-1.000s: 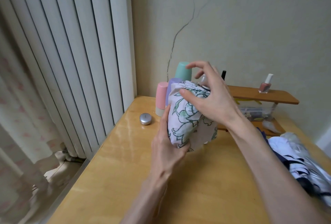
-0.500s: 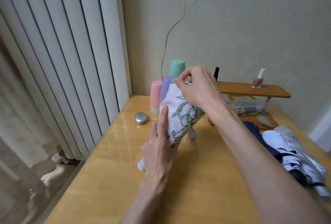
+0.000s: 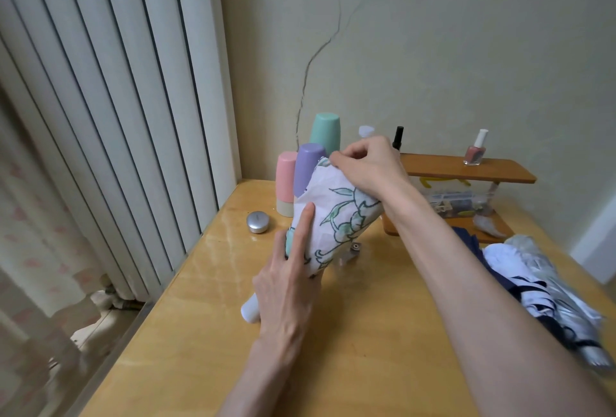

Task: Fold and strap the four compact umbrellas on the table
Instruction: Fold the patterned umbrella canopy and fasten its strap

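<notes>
A white compact umbrella with a green leaf print is held tilted above the wooden table, its white handle pointing down-left. My left hand grips its lower part, index finger stretched along the cloth. My right hand pinches the cloth at the upper end. A strap end with a metal snap dangles below the canopy. A navy, white and silver heap of umbrellas lies at the table's right edge.
Pink, lilac and mint cups stand at the back. A small silver tin sits left of them. A wooden two-tier shelf holds a nail polish bottle. Vertical blinds hang on the left.
My right hand has gone from spread over the umbrella's top to pinching the cloth at its upper end. The canopy looks narrower and more tilted, and the handle now shows below my left hand.
</notes>
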Tool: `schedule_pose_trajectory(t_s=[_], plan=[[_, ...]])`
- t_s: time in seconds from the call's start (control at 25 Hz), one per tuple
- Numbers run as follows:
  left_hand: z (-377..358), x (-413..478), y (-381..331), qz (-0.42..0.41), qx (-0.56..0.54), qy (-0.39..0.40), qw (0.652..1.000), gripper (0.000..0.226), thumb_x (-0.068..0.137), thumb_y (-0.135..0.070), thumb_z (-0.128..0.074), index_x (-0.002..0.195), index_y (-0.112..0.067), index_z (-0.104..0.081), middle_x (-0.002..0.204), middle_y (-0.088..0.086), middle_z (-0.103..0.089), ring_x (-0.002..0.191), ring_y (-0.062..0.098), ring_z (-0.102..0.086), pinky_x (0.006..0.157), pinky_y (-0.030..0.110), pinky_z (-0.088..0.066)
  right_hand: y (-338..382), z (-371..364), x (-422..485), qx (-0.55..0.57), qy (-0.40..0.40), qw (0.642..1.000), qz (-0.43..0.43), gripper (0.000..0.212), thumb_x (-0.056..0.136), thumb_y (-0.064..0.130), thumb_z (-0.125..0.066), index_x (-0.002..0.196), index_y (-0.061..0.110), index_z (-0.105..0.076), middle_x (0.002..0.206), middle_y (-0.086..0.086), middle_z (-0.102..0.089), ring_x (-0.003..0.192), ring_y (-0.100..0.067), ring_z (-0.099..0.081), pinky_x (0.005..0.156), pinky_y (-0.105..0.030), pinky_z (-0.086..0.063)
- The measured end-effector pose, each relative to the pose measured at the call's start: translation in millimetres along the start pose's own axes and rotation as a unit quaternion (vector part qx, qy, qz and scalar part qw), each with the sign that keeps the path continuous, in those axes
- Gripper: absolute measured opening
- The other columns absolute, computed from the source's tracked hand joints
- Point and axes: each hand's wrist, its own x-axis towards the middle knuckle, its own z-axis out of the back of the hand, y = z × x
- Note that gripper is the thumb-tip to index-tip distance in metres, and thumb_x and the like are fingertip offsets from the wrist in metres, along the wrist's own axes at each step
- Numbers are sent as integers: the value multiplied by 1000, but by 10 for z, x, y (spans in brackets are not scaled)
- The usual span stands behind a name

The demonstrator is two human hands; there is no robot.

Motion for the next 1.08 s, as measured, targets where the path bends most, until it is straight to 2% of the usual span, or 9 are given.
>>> schedule_pose_trajectory(t_s=[0.04, 0.12, 0.24, 0.36, 0.52, 0.72, 0.84, 0.96, 1.08], plan=[[3, 9, 35, 5, -30, -2, 1000, 135, 61, -12, -91, 162, -58, -14, 120, -7, -62, 68, 33, -66, 45, 38, -50, -48, 27, 12, 45, 2, 999, 12, 22, 89, 42, -77, 78, 23, -77, 85, 7, -74, 90, -16, -71, 82, -30, -54], [24, 71, 69, 32, -209, 22, 977, 118, 66, -13, -87, 161, -50, -29, 133, -20, -61, 97, 19, -72, 68, 42, -62, -82, 143, -72, 162, 48, 985, 42, 23, 96, 49, -72, 95, 27, -79, 99, 9, -75, 94, -7, -71, 79, -18, -52], [133, 202, 40, 109, -458, 105, 876, 98, 75, 10, -86, 156, -29, -45, 135, -12, -69, 119, 13, -70, 93, 39, -63, -196, 236, -229, 203, 135, 965, 96, 32, 96, 56, -66, 114, 32, -78, 114, 19, -76, 107, 9, -66, 85, -7, -48], [241, 259, 11, 171, -502, 164, 832, 72, 77, -4, -92, 140, -20, -60, 123, -6, -77, 115, 14, -74, 93, 28, -61, -315, 165, -317, 169, 124, 963, 171, 29, 95, 35, -77, 123, 29, -74, 119, 16, -75, 113, 3, -67, 92, -14, -51], [278, 263, 206, 239, -548, 216, 772, 64, 73, -17, -95, 130, -15, -66, 116, 7, -80, 103, 26, -78, 79, 32, -63, -479, 74, -275, 153, -26, 972, 178, 9, 97, 27, -76, 99, 19, -81, 100, 14, -73, 99, 0, -66, 88, -20, -47], [299, 282, 354, 249, -564, 226, 754, 59, 75, -20, -84, 130, -13, -66, 118, 9, -79, 103, 30, -77, 77, 34, -62, -619, 135, -405, 169, 15, 971, 169, 7, 92, 30, -80, 95, 23, -81, 98, 9, -72, 94, 5, -61, 87, -14, -42], [324, 296, 424, 238, -550, 224, 769, 69, 66, -27, -92, 129, -15, -65, 118, 7, -79, 105, 29, -77, 79, 35, -62, -669, 109, -471, 117, 22, 975, 185, 12, 83, 37, -86, 92, 33, -79, 102, 12, -72, 103, -8, -62, 91, -29, -43], [309, 284, 502, 232, -545, 215, 777, 79, 60, -33, -93, 131, -15, -64, 120, 7, -78, 108, 30, -77, 83, 37, -63, -649, 160, -547, 216, 60, 956, 188, 11, 84, 27, -87, 87, 21, -79, 94, 3, -77, 85, -12, -66, 79, -37, -50], [309, 268, 522, 215, -543, 224, 781, 76, 60, -32, -92, 130, -15, -65, 119, 6, -79, 106, 26, -77, 81, 30, -62, -555, 203, -616, 264, 159, 941, 143, 19, 102, 30, -63, 110, 18, -77, 104, 6, -79, 95, -5, -71, 80, -15, -49]])
